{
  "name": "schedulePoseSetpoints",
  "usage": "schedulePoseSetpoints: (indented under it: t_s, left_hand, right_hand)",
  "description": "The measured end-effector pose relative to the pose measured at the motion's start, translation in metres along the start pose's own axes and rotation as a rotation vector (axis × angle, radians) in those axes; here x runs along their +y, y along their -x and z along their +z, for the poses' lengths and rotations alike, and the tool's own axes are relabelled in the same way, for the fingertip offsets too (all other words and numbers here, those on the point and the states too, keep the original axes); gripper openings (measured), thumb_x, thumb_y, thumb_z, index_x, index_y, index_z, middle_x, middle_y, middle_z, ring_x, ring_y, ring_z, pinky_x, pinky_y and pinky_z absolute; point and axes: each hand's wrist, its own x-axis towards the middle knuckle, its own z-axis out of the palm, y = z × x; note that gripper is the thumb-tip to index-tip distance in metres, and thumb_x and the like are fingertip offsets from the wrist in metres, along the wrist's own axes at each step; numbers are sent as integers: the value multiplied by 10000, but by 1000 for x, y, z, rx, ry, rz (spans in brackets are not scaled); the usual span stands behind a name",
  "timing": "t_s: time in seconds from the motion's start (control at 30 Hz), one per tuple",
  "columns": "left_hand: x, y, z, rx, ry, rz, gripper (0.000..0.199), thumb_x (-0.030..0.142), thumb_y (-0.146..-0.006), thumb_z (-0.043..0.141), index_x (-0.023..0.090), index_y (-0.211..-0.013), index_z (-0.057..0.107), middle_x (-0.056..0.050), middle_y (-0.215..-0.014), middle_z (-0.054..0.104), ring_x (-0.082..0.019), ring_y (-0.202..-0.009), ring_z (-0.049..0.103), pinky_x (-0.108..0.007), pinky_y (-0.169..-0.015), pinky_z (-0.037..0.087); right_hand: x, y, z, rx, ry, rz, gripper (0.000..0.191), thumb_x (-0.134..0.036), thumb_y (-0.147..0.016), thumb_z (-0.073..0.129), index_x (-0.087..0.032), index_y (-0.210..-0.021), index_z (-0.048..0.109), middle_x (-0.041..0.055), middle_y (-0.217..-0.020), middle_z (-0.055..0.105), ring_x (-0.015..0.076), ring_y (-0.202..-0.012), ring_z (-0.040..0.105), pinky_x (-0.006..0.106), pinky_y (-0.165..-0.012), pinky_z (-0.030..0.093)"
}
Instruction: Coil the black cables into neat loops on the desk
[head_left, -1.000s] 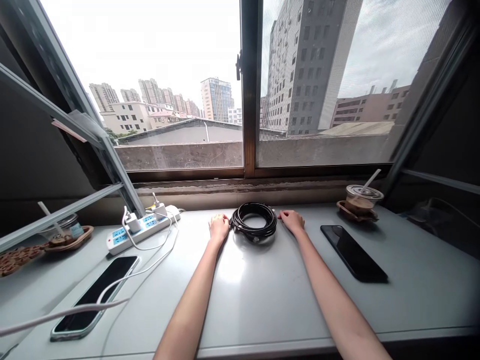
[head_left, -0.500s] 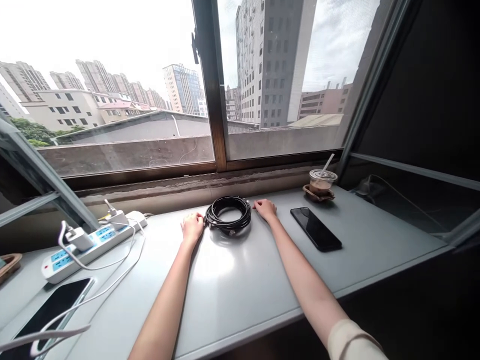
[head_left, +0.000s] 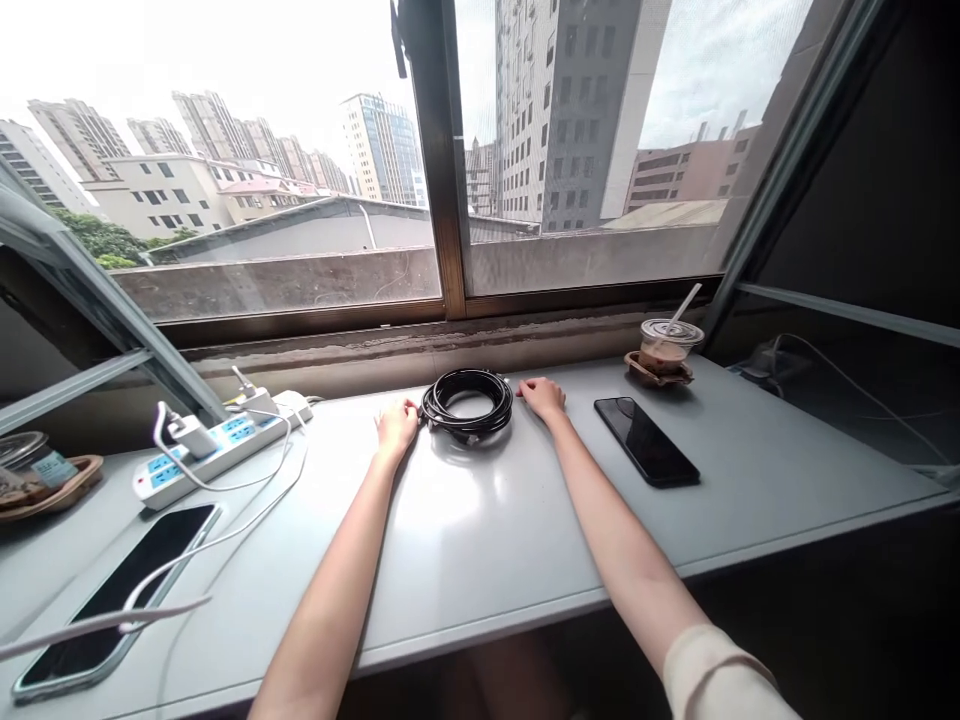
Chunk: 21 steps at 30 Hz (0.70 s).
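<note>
1. The worktop (head_left: 487, 560) is pale grey, smooth and a little glossy; a white patch of light shines in front of the cable (head_left: 466, 425).
2. Behind it there is a brown-framed window (head_left: 448, 270), with a rough, stained ledge below. Buildings and a cloudy sky are seen outside, and both sides of the room are dark.
3. The cable is black, bundled in a round coil of many loops, and lies flat near the back edge, between the two hands.
4. The left hand (head_left: 397, 428) is at the left side of the coil, the right hand (head_left: 541, 396) just beside its right side. Fingers of both are bent; I cannot tell if either grip is closed or pinches a cable end.
5. At right lie a glossy black phone (head_left: 646, 442) and a clear plastic cup (head_left: 666, 347) in a brown moulded holder (head_left: 654, 372).
6. At left, white plugs and cords are on a white power strip (head_left: 225, 447) with blue sockets; a pale-edged phone (head_left: 120, 600) lies nearer.
</note>
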Motion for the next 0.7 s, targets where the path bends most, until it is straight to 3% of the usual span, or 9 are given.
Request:
schedulePoseSetpoints:
  t_s: [0.23, 0.7]
  left_hand:
    - [2, 2, 0, -24, 19, -2, 257, 357, -893, 499, 137, -940, 624, -65, -1037, 631, -184, -997, 570, -421, -932, 408]
    - [2, 0, 2, -26, 3, 4, 232, 297, -904, 471, 142, -934, 640, -68, -1043, 639, -194, -1043, 552, -430, -953, 385]
  right_hand:
    - [3, 1, 0, -4, 28, -5, 293, -371, -910, 507, -157, -1087, 598, 74, -1106, 609, 183, -973, 593, 400, -861, 486]
    - [2, -1, 2, 29, 22, 44, 292, -379, -907, 510, -149, -1057, 608, 68, -1063, 625, 177, -949, 601, 398, -856, 484]
